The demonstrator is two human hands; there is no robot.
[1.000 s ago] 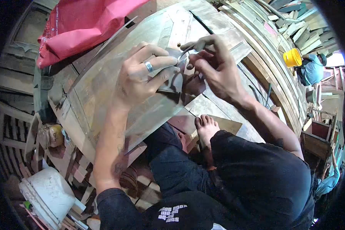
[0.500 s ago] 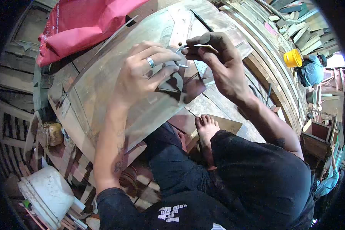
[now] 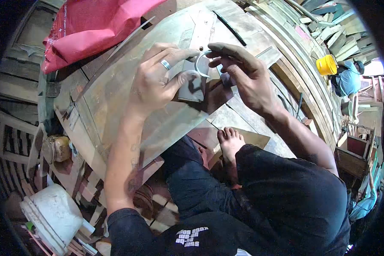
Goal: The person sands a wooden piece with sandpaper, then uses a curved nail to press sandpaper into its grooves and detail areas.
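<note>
Holding the curved piece (image 3: 196, 65) by its upper end in my right hand (image 3: 248, 74), gap facing that palm, my left hand (image 3: 154, 83) loosely parted beside its outer bend, contact unclear.

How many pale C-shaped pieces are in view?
1: the thin, pale C-shaped piece between the bare left hand and the bare right hand. Others may be hidden behind them.

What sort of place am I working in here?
Most likely a woodworking shop or timber workspace: long, straight wooden planks lie side by side, a jumbled heap of pale wooden boards sits beyond, and an open, boxy brown wooden frame stands nearby.
</note>
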